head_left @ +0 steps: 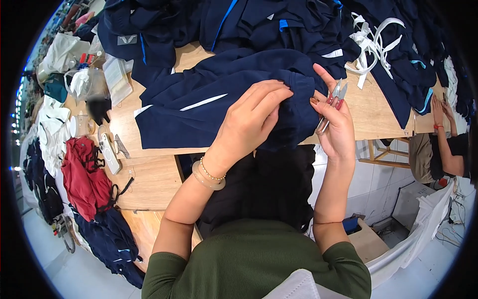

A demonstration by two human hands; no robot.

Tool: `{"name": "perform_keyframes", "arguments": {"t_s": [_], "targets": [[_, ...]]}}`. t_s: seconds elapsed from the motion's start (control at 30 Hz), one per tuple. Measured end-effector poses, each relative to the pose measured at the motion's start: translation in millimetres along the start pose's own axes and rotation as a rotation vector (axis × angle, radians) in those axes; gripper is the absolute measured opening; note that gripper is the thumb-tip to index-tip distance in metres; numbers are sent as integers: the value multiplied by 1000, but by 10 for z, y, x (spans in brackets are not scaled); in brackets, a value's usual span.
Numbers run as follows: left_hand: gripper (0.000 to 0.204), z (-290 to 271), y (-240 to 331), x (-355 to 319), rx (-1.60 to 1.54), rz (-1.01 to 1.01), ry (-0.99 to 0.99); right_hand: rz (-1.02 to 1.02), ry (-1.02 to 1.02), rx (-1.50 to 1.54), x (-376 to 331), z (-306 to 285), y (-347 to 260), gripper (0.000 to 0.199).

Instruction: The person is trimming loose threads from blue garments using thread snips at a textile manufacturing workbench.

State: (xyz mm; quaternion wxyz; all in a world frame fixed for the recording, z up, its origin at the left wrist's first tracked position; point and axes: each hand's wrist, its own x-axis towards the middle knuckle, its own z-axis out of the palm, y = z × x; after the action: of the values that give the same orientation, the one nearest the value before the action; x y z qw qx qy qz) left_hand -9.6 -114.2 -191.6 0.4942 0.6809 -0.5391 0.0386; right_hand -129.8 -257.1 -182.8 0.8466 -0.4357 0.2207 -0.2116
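A navy garment [191, 112] with white side strips, apparently trousers, lies across the wooden table before me. Its ribbed band [301, 102] is at the right end. My left hand [249, 119] has its fingers bent together over the fabric beside that band, pinching it; the thumb is partly hidden. In my right hand [338, 129] I hold thread snips [337, 95] with reddish grips, blades pointing up and apart. The index finger of that hand is stretched out past the band, and the thumb is close to the band's edge.
Navy garments [239, 27] are heaped along the far side, with white drawstrings [376, 47] at right. A red garment [82, 174], a phone [110, 153] and plastic bags [87, 84] are on the left. Another person [445, 149] sits at far right by a wooden stool [386, 154].
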Motion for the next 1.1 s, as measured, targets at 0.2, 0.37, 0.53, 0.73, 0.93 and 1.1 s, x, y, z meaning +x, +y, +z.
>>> {"name": "perform_keyframes", "arguments": {"t_s": [0.2, 0.37, 0.53, 0.73, 0.93, 1.1], "targets": [[25, -91, -5, 34, 42, -64, -66, 59, 0, -28, -9, -8, -18, 63], [26, -79, 183, -3, -102, -99, 10, 101, 5, 41, 4, -24, -6, 62], [27, -62, 80, -36, -12, -78, -5, 106, -5, -3, -6, 46, -15, 59], [28, -83, 110, -51, -70, -114, -33, 80, 30, -87, -30, 26, 12, 53], [25, -114, 26, -74, -42, -45, -47, 135, 11, -125, -46, 48, 12, 49], [26, -122, 4, -63, -6, 34, -33, 222, -44, -6, -34, 21, -6, 51]]}}
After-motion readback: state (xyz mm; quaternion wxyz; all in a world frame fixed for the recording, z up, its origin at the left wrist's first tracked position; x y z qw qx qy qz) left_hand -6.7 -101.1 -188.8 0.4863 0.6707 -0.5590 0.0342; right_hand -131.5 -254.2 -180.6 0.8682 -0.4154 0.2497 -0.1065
